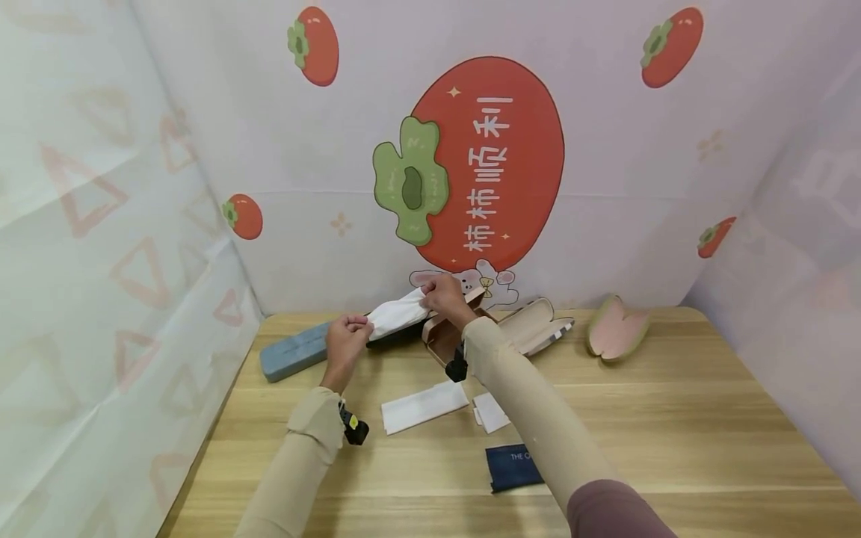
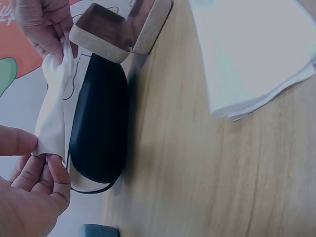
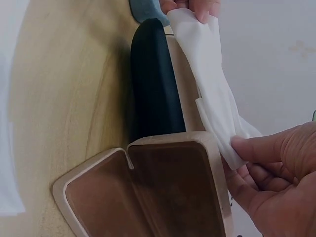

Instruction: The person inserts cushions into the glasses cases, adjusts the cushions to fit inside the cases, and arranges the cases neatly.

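Note:
A white cloth (image 1: 398, 314) is stretched between my two hands, above a black glasses case (image 2: 101, 123). My left hand (image 1: 345, 345) pinches one end between thumb and fingers. The other end is pinched by my right hand (image 1: 446, 297), higher and farther right, where the cloth bunches into folds. The black case has a pale interior edge that shows in the right wrist view beneath the cloth. Beside it stands a beige hinged case (image 3: 173, 170) with a brown lining, its lid raised, just under my right hand.
A blue-grey case (image 1: 291, 354) lies at the left. Nearer me are a long folded white cloth (image 1: 424, 407), a smaller white one (image 1: 492, 413) and a navy cloth (image 1: 511, 467) with lettering. Right of the beige case sit an open striped-edge case (image 1: 538, 325) and a green case with pink lining (image 1: 613, 332).

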`<action>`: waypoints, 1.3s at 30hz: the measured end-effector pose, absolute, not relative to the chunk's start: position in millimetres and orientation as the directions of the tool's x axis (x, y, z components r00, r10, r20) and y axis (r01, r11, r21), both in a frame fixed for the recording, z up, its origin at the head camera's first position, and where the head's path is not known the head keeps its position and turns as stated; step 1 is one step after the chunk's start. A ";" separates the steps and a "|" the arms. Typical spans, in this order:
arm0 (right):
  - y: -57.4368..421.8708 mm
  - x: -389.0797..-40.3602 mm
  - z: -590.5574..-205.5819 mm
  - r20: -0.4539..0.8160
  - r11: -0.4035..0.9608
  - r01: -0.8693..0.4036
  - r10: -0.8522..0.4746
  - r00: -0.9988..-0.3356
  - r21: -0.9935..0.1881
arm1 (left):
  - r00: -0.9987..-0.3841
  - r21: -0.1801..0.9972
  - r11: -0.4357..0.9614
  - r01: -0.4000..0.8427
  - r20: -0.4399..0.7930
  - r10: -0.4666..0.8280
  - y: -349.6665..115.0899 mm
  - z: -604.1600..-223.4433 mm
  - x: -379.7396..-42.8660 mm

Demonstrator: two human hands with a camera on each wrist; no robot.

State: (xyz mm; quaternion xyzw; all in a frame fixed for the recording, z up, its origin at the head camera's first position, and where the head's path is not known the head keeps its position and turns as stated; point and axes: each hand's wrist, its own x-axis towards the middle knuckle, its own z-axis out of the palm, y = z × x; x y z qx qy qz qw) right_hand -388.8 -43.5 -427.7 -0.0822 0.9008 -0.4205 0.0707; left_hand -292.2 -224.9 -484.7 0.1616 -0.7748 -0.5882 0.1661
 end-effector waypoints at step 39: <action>-68.1 -413.3 -449.7 -0.154 0.774 -0.178 -0.335 -0.930 -0.607 | -0.899 0.886 0.429 -0.178 0.031 -0.437 -225.2 -514.4 -306.6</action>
